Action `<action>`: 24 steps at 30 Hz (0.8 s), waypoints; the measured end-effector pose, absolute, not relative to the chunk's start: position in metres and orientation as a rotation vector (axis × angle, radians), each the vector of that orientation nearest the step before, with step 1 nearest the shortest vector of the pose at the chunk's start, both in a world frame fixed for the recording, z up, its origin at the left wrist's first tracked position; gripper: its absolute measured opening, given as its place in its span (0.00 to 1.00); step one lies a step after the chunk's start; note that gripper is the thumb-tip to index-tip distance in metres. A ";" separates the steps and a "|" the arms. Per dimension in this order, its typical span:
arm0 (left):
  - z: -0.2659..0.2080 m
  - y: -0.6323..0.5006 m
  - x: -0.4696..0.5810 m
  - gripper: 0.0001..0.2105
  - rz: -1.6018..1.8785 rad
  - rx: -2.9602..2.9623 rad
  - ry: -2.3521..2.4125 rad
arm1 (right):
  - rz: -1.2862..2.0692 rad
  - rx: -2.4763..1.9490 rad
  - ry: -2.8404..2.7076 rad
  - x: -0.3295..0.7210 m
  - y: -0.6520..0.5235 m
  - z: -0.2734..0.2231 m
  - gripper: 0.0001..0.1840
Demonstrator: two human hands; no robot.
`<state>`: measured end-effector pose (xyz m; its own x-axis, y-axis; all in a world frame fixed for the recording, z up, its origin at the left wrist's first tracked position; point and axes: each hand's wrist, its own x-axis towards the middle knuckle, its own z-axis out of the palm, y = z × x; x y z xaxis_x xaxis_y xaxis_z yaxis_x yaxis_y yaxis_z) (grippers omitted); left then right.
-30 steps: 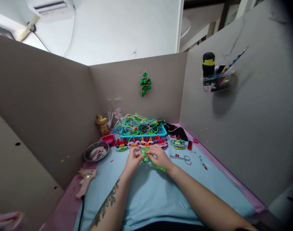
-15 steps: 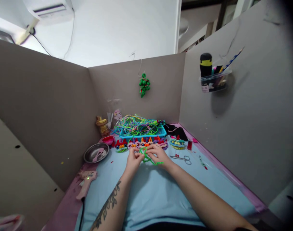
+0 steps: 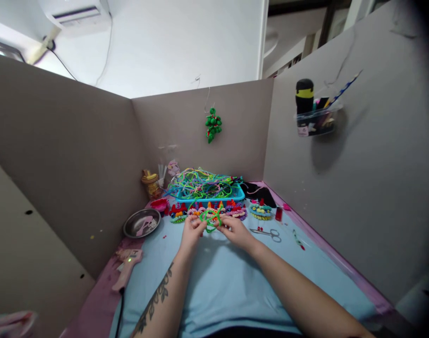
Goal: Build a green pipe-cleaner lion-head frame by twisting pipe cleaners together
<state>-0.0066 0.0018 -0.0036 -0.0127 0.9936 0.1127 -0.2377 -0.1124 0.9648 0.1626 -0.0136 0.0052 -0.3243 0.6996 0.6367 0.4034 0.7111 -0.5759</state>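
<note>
The green cord (image 3: 210, 217) is up between the person's two hands, above the surface (image 3: 231, 286), bent into open loops that cross one another. It lies directly between the two grips: rightward from the left hand (image 3: 192, 231), leftward from the right hand (image 3: 236, 231). Neither hand is nearer, since both touch it. The left thumb and fingers are together on its left edge; the right thumb and fingers look pinched on its right edge, though the exact contact there is too small to tell.

Looped as it is, the cord has no single long axis; its bends spread mostly sideways from hand to hand, with one rounded bend dipping low between them and another part angling up and right. Where its loose ends point cannot be made out.

Just beyond it stands a row of fuzzy figures (image 3: 179, 212), and behind them a blue tray (image 3: 239, 195) heaped with tangled cords. Scissors (image 3: 269, 233) lie right of the right hand; a metal bowl (image 3: 131, 227) and a pink glue gun (image 3: 125, 274) sit off to the left.
</note>
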 end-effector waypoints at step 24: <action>-0.008 -0.001 -0.003 0.20 1.376 1.213 0.971 | 0.156 -1.022 -1.810 0.158 -0.012 0.001 0.21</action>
